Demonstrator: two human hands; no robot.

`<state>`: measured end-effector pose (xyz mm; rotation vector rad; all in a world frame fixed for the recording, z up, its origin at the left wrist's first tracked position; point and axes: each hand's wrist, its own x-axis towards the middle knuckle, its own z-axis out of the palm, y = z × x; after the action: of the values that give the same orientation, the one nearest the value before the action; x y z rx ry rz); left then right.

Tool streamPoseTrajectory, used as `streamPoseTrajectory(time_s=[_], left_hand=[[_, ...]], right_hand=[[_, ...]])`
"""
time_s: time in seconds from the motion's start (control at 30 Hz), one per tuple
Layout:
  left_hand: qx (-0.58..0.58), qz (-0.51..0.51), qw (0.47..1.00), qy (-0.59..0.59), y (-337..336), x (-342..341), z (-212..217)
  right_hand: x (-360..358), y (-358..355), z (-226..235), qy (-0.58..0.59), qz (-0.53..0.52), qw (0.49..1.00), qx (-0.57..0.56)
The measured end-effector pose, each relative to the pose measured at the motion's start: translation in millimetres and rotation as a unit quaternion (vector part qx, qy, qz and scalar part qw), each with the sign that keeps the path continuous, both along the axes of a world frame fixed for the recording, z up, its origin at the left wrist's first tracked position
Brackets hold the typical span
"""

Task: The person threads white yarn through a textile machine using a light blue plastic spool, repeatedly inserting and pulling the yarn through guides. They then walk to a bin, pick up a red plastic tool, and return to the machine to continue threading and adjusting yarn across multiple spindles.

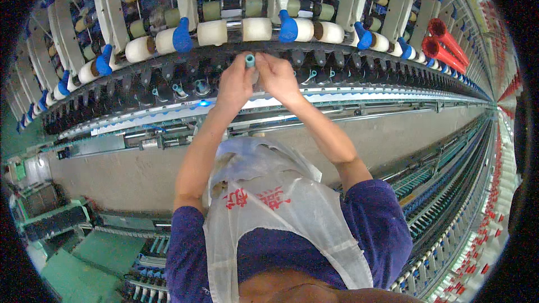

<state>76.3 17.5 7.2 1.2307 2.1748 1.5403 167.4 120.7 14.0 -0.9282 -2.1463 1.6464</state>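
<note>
Both my arms reach forward to the long spinning machine, and the hands meet just below its row of white rollers (212, 33). The fingers of my left hand (234, 83) are closed around a small teal bobbin tube (250, 59), whose hollow round end faces up. Right beside it, my right hand (279, 79) has its fingers pinched together near the tube; whatever they hold, if anything, is hidden. A row of black spindle holders with teal hooks (309, 77) runs behind and to both sides of the hands.
Blue end caps (182, 35) stick out between the rollers. Red tubes (443, 45) lie on the machine at the right. A blue light (203, 103) glows on the white rail below. Another machine row (443, 219) stands behind me, across the grey floor (112, 174).
</note>
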Motion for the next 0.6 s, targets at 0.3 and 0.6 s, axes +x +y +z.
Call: streamPoseTrajectory(time_s=[0.3,0.6], left_hand=[[0.3,-0.03,0.88,-0.368,-61.2,1.3,34.4],[0.314,-0.195,0.73,-0.575,-78.1,8.9,31.4]], right_hand=[[40.9,-38.8,-3.7,0.235,0.155,0.921,-0.269],[93.0,-60.8,-7.9,0.074,0.216,0.678,-0.698]])
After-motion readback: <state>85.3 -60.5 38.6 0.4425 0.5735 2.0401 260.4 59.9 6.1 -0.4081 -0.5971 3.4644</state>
